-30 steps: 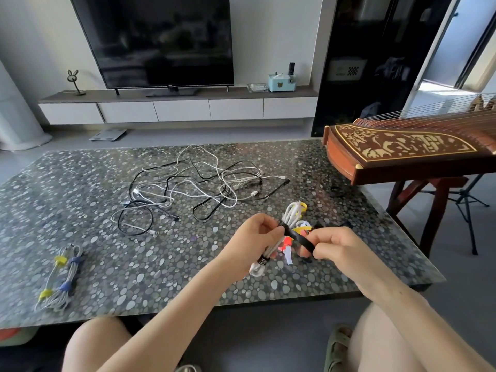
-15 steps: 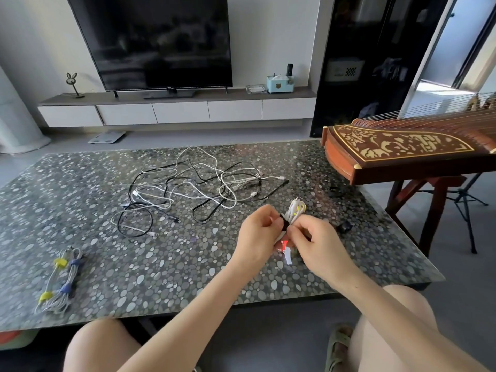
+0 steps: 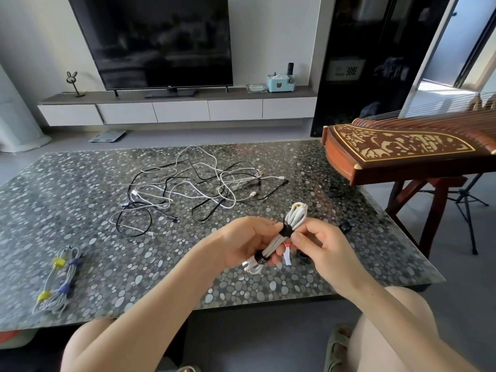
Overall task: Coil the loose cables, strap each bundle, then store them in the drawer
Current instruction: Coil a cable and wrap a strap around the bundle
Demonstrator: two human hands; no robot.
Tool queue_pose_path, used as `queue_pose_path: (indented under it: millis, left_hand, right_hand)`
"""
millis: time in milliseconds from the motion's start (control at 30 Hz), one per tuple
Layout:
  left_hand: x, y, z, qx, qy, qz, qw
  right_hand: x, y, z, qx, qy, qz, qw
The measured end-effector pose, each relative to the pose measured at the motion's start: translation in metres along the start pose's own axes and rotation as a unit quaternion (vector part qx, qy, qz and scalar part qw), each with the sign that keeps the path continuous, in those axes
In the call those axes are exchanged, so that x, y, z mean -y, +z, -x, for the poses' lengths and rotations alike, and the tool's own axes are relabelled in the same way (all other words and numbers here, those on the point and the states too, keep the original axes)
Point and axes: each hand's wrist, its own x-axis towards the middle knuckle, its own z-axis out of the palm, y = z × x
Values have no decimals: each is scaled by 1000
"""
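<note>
Head view: white cable bundle (image 3: 279, 238) held above the surface (image 3: 107, 200) near its 5 o'clock edge. Left hand (image 3: 243, 244) grip wrapped around the lower half of the coil. Right hand (image 3: 320, 244) grip pinching at the black strap (image 3: 286, 230) cinched around the upper part. Second black band (image 3: 261, 260) sits lower on the coil.

To do this well, I'd say: keep the left grip firm so loops don't splay, pull the strap tail snug, press it flat on itself, check no loop escapes at the top end.

Loose tangle of cables (image 3: 198, 189) waits at 12 o'clock from the hands. Finished bundle (image 3: 57, 280) lies at 9 o'clock, near the surface's left edge. Drawer can't be identified for sure.
</note>
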Motion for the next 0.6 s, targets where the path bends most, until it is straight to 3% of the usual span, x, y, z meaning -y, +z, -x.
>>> queue_pose_path:
  millis: [67,200,333,400,467,533,600]
  left_hand:
    - [0,0,0,-22,-4,36,999]
    - [0,-2,3,-106,50,-6,993]
    - [-6,-3,16,-115,97,-28,988]
    - [-9,-2,22,-106,101,-65,987]
    - [-11,1,27,-94,104,-114,983]
    - [-12,7,32,-83,106,-148,980]
    - [-13,13,37,-77,112,-179,974]
  right_hand:
    - [-1,-1,1,5,-19,13,1000]
    - [-3,-3,2,-26,-43,81,995]
    - [-11,-13,4,22,91,-50,994]
    - [-16,-16,4,57,168,-187,966]
    - [-21,-18,1,85,237,-331,909]
    - [-26,-18,-3,126,275,-408,862]
    - [-29,-17,-8,151,298,-431,838]
